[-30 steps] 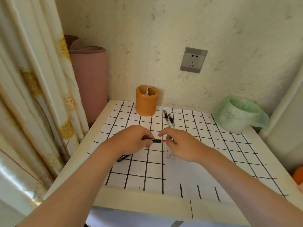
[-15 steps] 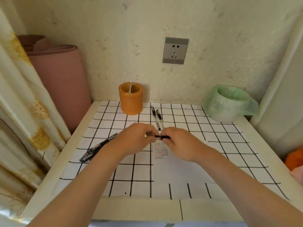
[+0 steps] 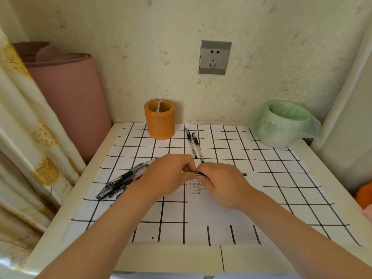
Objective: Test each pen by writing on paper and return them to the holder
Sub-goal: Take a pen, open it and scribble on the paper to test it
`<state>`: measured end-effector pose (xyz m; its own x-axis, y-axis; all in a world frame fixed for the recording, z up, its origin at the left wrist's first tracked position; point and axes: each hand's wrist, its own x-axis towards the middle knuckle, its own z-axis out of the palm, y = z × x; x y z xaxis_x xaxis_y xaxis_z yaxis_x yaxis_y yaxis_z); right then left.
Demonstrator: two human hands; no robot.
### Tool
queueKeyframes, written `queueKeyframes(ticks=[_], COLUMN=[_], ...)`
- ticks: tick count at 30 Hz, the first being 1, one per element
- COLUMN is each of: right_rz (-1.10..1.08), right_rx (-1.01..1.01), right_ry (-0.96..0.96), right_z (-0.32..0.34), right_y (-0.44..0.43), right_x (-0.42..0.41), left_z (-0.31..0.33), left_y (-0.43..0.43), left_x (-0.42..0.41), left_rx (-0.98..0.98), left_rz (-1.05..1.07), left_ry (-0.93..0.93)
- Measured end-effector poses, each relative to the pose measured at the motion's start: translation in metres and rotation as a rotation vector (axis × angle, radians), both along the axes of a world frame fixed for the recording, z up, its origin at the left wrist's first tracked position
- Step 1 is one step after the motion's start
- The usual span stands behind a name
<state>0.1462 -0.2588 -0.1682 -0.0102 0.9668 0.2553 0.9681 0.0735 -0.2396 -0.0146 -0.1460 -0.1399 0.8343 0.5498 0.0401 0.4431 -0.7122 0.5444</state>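
A person's left hand (image 3: 171, 176) and right hand (image 3: 221, 184) meet fingertip to fingertip in front of the orange holder (image 3: 160, 121), both pinching one pen (image 3: 200, 173) held level just above the test marks (image 3: 197, 187) on the paper (image 3: 221, 214). A second ago the hands were apart and a red stretch of the pen showed between them; that gap has closed, which suggests the cap is back on and this pen is ready to return. Two pens (image 3: 191, 143) lie just right of the holder, and a bundle (image 3: 122, 181) lies to its front-left.

L hand (image 3: 169, 178), R hand (image 3: 221, 184), side by side, fingers pinching 1 pen (image 3: 199, 173)
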Motion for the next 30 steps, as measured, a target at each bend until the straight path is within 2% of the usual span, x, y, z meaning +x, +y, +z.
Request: queueKeyframes(ticks=[5,11,14,17,20,22,27,30], right_rz=[0.000,0.000,-0.033,-0.096,-0.188,-0.205,-0.204,-0.240], right_rx=[0.020,-0.081,-0.162,-0.117,-0.100,-0.099,-0.153,-0.125], right_ry=[-0.047,0.041,0.217,0.440,0.966,1.186,1.089,1.122], right_z=[0.003,0.006,0.007,0.007,0.009,0.012,0.003,-0.001], right_y=[-0.001,0.004,0.000,-0.004,-0.003,-0.003,-0.009,-0.010], right_x=[-0.002,-0.002,0.005,0.010,0.004,0.003,0.003,-0.002], left_z=[0.003,0.006,0.004,0.000,-0.001,-0.004,-0.014,-0.016], left_y=[0.001,0.011,0.018,0.018,0.014,0.011,0.008,0.010], left_x=[-0.005,-0.010,-0.016,-0.017,-0.012,-0.009,-0.004,-0.004], left_rx=[-0.045,0.000,0.043,0.047,0.066,0.115,0.203,0.227], left_rz=[-0.003,0.043,0.097,0.091,0.054,0.029,0.026,0.010], left_ry=[0.010,0.070,0.165,0.216,0.229,0.257,0.303,0.291])
